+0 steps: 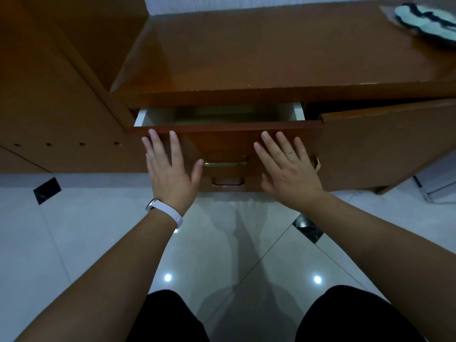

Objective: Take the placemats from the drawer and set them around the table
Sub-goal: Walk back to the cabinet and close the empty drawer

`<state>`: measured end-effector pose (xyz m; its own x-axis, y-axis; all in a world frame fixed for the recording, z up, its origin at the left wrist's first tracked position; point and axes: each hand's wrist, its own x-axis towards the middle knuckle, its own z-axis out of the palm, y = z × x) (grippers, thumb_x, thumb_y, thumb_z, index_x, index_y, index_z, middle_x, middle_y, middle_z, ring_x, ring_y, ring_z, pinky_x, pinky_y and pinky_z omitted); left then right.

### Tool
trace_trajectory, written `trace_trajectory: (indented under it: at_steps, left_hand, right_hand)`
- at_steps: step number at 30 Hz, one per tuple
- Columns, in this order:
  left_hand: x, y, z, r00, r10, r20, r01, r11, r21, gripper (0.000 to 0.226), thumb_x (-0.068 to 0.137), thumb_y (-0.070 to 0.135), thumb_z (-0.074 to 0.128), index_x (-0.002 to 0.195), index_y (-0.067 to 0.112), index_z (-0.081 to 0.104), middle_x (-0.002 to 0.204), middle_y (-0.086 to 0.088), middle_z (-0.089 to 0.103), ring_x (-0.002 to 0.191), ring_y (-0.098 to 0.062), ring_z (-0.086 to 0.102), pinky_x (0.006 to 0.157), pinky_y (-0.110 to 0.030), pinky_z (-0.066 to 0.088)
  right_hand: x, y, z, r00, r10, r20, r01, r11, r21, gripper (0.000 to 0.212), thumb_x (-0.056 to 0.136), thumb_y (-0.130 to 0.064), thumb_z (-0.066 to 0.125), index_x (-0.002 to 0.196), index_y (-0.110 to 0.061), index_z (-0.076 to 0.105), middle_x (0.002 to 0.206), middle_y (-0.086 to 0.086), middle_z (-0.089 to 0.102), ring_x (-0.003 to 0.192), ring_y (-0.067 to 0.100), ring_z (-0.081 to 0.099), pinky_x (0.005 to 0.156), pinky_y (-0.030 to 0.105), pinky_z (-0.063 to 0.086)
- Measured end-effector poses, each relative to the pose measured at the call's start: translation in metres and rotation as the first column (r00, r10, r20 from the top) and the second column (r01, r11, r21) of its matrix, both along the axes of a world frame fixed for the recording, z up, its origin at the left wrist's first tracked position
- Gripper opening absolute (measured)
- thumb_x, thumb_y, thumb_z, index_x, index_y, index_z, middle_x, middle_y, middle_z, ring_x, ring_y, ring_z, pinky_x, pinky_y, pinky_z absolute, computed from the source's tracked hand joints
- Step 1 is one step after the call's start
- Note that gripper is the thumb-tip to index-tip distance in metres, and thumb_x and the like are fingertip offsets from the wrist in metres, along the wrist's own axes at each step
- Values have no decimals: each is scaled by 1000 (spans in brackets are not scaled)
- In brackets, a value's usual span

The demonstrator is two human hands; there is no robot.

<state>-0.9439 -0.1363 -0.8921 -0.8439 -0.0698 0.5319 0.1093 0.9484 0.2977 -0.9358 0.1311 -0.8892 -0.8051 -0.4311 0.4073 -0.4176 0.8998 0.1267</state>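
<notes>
With my left hand [170, 166] and right hand [288, 169] spread flat and empty against the barely open drawer [227, 141], a careless push could shut it on the placemats.

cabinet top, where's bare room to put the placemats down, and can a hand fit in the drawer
The cabinet top is bare from its left edge to the pale blue cloth at the far right corner. The drawer is open only a narrow gap under the top's front edge, tight for a hand. Left hand and right hand lie flat on its front.
</notes>
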Motion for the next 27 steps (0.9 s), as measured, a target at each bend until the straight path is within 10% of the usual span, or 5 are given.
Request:
trace_trajectory:
  at_steps: [19, 27]
  left_hand:
    - [-44, 16, 1, 984, 85, 153, -95, 994, 55, 86, 89, 60, 55, 155, 26, 11, 162, -19, 0, 149, -34, 7, 113, -57, 21]
    - [-48, 15, 2, 981, 82, 174, -93, 994, 56, 86, 89, 60, 55, 155, 29, 9, 163, -16, -2, 150, -33, 6, 113, -57, 21]
  right_hand:
    - [-62, -7, -5, 992, -93, -82, 101, 990, 97, 81, 88, -29, 65, 153, -21, 18, 162, 5, 3, 147, 32, 2, 116, 52, -2]
    - [-73, 2, -15, 988, -108, -109, 123, 982, 141, 102, 83, -10, 66, 153, -27, -6, 156, 0, -32, 143, 24, -29, 113, 45, -18]
